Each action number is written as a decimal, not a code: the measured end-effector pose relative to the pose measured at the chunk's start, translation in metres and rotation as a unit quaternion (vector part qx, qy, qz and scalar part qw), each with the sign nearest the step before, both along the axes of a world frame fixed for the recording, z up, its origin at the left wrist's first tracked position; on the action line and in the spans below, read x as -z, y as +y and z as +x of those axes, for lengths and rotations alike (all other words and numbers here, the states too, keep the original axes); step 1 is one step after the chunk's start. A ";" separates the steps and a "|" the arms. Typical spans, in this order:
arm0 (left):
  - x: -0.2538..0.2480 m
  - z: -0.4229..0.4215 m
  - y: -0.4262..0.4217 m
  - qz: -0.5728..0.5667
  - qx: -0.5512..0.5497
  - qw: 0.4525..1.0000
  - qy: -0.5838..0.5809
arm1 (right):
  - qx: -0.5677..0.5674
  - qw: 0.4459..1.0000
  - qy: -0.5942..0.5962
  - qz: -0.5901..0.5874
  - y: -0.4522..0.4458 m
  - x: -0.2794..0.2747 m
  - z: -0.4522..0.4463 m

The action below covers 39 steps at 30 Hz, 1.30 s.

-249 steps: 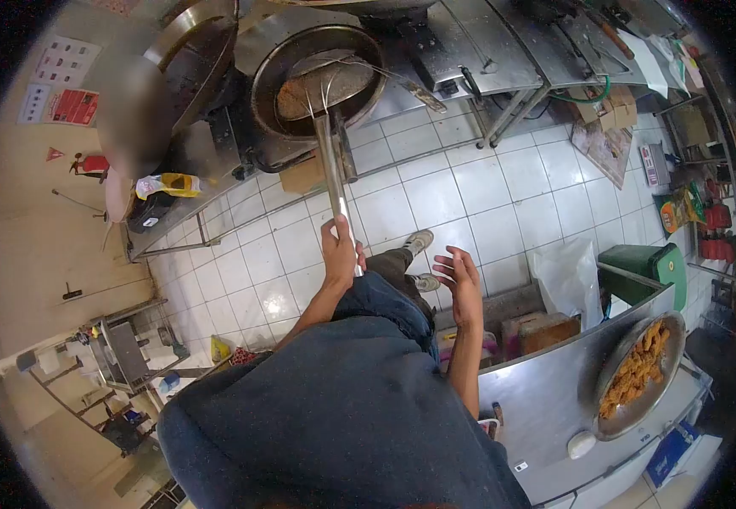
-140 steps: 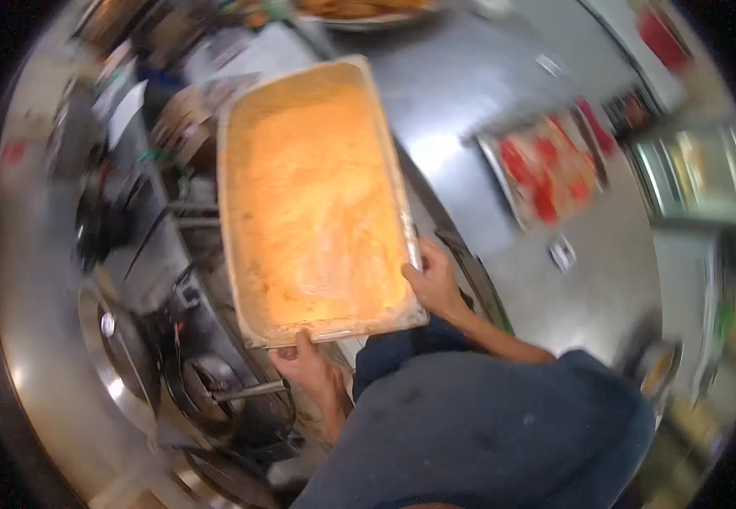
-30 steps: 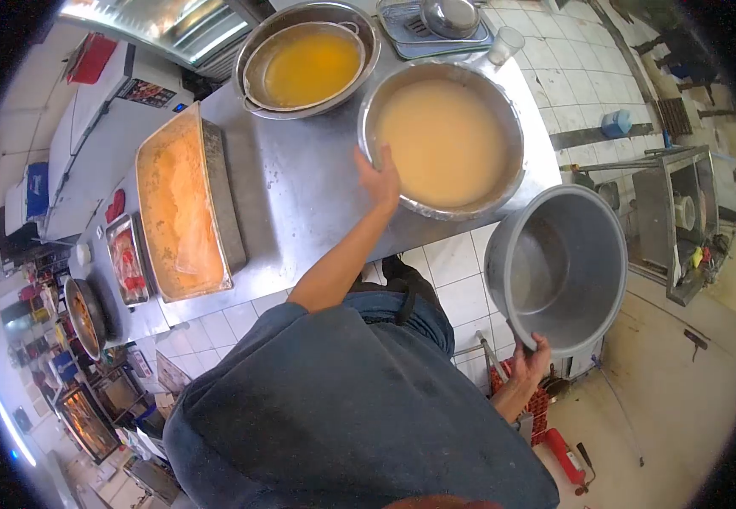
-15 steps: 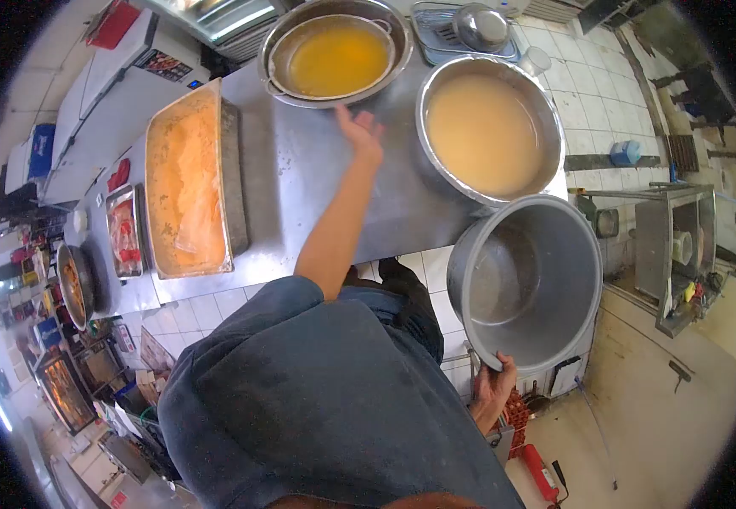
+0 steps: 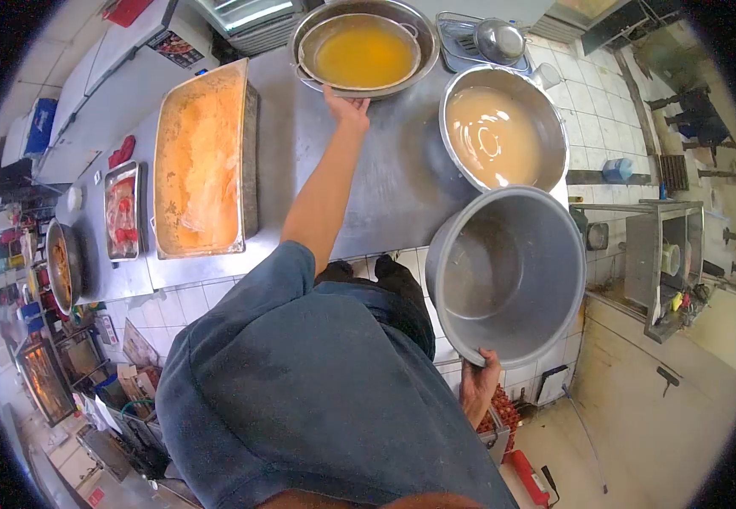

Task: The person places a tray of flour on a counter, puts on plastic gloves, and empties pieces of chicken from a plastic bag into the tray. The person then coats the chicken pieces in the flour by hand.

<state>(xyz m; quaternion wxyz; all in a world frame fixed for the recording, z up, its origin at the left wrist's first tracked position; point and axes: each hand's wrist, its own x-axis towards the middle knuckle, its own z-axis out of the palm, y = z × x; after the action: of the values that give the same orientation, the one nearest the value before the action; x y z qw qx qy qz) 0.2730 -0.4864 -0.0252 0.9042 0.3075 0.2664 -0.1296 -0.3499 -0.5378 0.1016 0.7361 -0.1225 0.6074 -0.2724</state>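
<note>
- R grip (image 5: 480, 377), 4–5 o'clock fr. ctr of view: fingers hooked over near rim of grey tub (image 5: 482, 267), hold on it firm.
- Tub sits approx. 3 o'clock, beside near edge of tabletop (image 5: 402, 187); its far rim overlaps the metal pot in view, can't tell if they touch.
- Tub's mouth faces up at me, leaning twd 3 o'clock; depth axis runs fr. floor at 9 to mouth at 3. Round mouth, so no long axis across.
- Tub mat'l: dull grey, plastic-looking, smooth deep walls, scuffed floor, rolled lip.
- L grip (image 5: 347, 109), 12 o'clock: arm stretched out, fingertips at near rim of steel bowl (image 5: 424, 64); can't tell if it's closed on the rim.
- Bowl: wide, round, shiny; 2-handled pan (image 5: 359, 23) nested inside w/ yellow liquid (image 5: 363, 58). Pan's handles line up 8 to 2 o'clock.
- Metal pot (image 5: 546, 114), 1–2 o'clock: round, bright rim, cloudy beige liquid (image 5: 503, 157) w/ ring-shaped glare.
- Deep rect. pan (image 5: 251, 161), 10 o'clock: long axis roughly 12 to 6, rounded corners, stained metal side, orange-ish powdery fill (image 5: 202, 153).
- Tabletop: flat grey metal, soft sheen.
</note>
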 end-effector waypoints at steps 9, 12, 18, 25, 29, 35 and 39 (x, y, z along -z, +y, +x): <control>0.016 -0.028 0.059 -0.074 0.112 0.989 -0.059 | -0.139 0.990 -0.018 -0.006 0.036 -0.066 0.038; 0.012 -0.074 0.088 0.127 0.213 0.968 -0.038 | -0.183 0.982 -0.032 -0.020 0.045 -0.074 0.053; -0.054 -0.226 0.248 0.287 0.517 0.787 -0.177 | -0.228 0.963 -0.108 -0.099 0.100 -0.115 0.112; -0.090 -0.302 0.483 0.445 0.560 0.682 -0.153 | -0.359 0.915 -0.092 -0.161 0.133 -0.149 0.178; 0.042 -0.365 0.591 0.460 0.273 0.844 -0.044 | -0.468 0.832 -0.033 -0.296 0.139 -0.149 0.253; 0.065 -0.493 0.618 0.249 0.075 0.878 0.403 | -0.537 0.806 -0.206 -0.138 0.219 -0.162 0.377; 0.051 -0.512 0.621 0.206 0.063 0.951 0.222 | -0.591 0.765 -0.241 -0.088 0.315 -0.165 0.476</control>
<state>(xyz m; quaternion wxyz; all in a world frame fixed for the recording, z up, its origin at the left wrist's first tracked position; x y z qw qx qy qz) -0.2387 0.1350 -0.0764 0.7296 0.4665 0.4610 -0.1935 0.1259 -0.2227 0.2663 0.8596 -0.4518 0.1907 0.1432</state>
